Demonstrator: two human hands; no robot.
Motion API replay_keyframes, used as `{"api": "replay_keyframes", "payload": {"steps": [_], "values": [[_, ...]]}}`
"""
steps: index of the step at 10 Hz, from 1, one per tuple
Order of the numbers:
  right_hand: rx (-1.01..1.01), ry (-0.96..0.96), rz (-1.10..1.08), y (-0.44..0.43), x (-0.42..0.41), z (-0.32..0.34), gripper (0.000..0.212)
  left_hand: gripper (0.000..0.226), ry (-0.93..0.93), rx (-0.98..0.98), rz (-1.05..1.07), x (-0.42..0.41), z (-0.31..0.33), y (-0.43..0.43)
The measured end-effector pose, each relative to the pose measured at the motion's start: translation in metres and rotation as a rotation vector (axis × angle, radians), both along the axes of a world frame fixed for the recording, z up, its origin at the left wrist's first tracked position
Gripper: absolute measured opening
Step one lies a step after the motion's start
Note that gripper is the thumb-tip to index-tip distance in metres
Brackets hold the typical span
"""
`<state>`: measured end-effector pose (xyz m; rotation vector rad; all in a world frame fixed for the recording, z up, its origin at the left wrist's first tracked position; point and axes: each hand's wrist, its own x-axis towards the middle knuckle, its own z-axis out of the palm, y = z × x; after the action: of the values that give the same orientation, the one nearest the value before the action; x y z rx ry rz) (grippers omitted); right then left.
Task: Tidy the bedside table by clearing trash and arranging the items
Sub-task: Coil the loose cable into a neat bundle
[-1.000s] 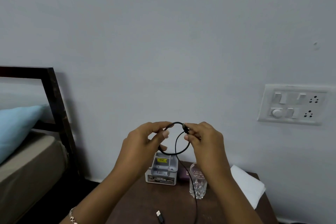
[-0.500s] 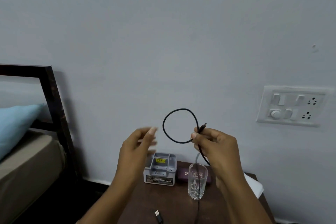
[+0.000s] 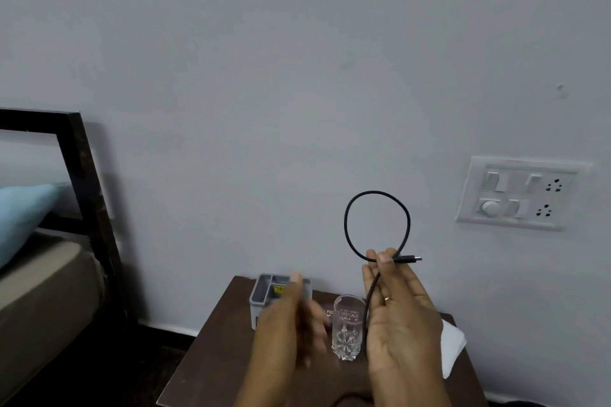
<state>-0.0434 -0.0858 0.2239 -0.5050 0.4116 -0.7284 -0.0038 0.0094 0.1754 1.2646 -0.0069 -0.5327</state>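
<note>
My right hand (image 3: 400,317) is raised above the dark wooden bedside table (image 3: 215,350) and pinches a black cable (image 3: 345,225) where its loop crosses. The loop stands up above my fingers. The plug end sticks out to the right, and the rest of the cable hangs down past my palm. My left hand (image 3: 284,330) is blurred, lower and to the left, holding nothing, fingers loosely bent. A clear cut glass (image 3: 347,330) stands on the table between my hands. A grey box (image 3: 264,291) sits at the table's back, partly hidden by my left hand.
A dark case with lettering (image 3: 329,311) lies behind the glass. A white folded paper (image 3: 453,347) rests on the table's right edge. A switchboard (image 3: 519,192) is on the wall at right. The bed with dark headboard (image 3: 86,192) and blue pillow (image 3: 23,215) stands at left.
My left hand let go of the cable and dropped down to the left. The loop in my right hand grew larger and rose. The view tilted down, showing more table.
</note>
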Motion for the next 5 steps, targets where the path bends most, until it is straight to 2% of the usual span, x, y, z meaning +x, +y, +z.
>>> {"api": "replay_keyframes", "payload": {"steps": [1,2,3,4,5], "values": [[-0.029,-0.005,-0.027,0.004,0.001,0.007,0.011,0.093,-0.117,0.044,-0.274,-0.027,-0.008,-0.014],[-0.018,0.012,-0.029,0.015,0.001,0.009,0.01,0.042,-0.115,-0.199,-0.327,-0.026,-0.032,-0.018],[-0.001,0.008,-0.039,0.016,-0.003,0.007,0.01,0.037,0.07,-0.218,-0.331,-0.024,-0.023,-0.017],[0.008,-0.014,-0.068,0.01,-0.005,0.007,0.011,0.037,-0.121,-0.022,-0.035,-0.023,-0.019,-0.011],[0.004,-0.023,-0.089,0.01,-0.004,0.009,0.011,0.051,-0.171,0.134,-0.166,-0.022,-0.039,-0.013]]}}
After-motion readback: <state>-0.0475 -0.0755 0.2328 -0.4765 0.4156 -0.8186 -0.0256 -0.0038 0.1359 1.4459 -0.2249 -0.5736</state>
